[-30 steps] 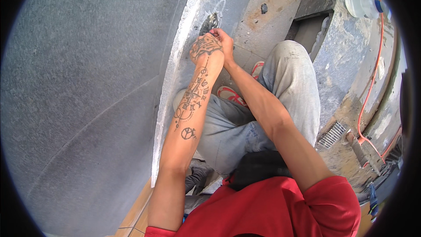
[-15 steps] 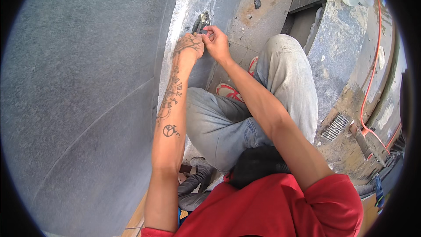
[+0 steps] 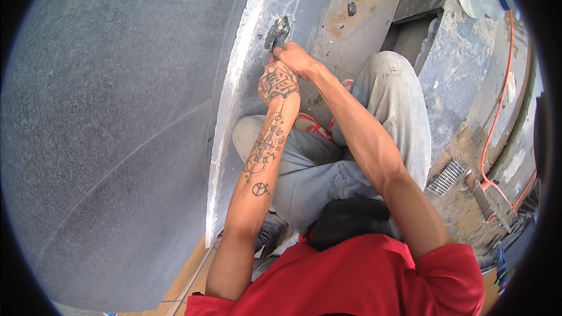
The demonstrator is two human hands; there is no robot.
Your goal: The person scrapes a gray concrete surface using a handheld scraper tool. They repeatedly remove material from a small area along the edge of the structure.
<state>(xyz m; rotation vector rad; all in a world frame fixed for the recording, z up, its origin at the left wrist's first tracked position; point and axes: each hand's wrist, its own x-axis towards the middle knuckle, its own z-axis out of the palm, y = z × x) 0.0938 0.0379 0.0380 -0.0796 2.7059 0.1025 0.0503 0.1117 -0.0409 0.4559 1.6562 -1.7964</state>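
My right hand (image 3: 297, 59) is closed, its fingertips bent down over something I cannot make out. Just below and left of it, my left hand (image 3: 279, 81) is closed too, its fingers turned away from view and nearly touching the right one. A smeared dark lump with pale flecks (image 3: 277, 31) sits right beyond the fingertips on a grey slab (image 3: 301, 9). Whether either hand touches the lump is hidden by the fingers.
On the left stands a large grey panel (image 3: 129, 82) with a pale edge. A small black chunk (image 3: 352, 9) lies beyond my hands. At right are a clear plastic bottle (image 3: 477, 3), an orange hose (image 3: 497, 105), a metal grate-like piece (image 3: 446, 178) and a rectangular opening (image 3: 410, 38).
My left hand has drawn back from the lump toward me and to the right. My right hand has turned over, knuckles up, beside it. The whole view has shifted slightly.
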